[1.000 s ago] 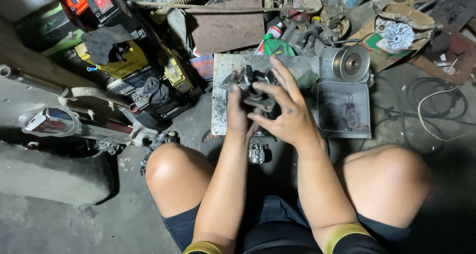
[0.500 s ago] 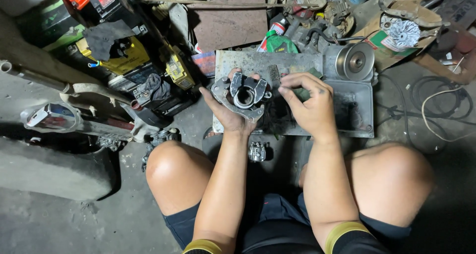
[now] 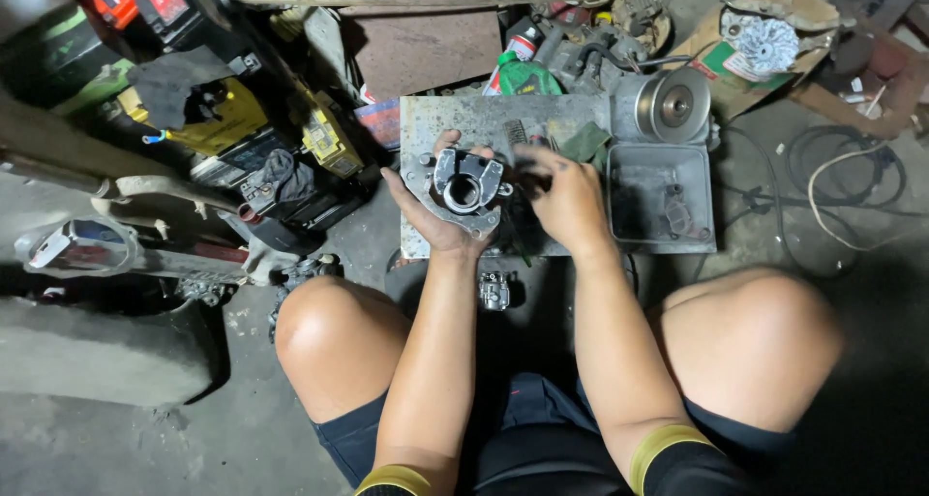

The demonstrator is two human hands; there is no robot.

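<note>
Left hand (image 3: 440, 210) grip still cradling metal housing (image 3: 463, 188), right hand (image 3: 561, 196) shifted onto metal plate (image 3: 484, 119), fingers loosely open

Dark shorts (image 3: 542, 428) worn; blk sleeves w/ yellow cuffs (image 3: 668, 448) seen at both upper arms; knees bare.

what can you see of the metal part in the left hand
The metal part is a grey, grimy cast housing with a round bore in its middle, a raised frame around the bore and small lugs at its edge. It lies face up in the left hand's palm, above a flat metal plate. The right hand is beside it.
</note>
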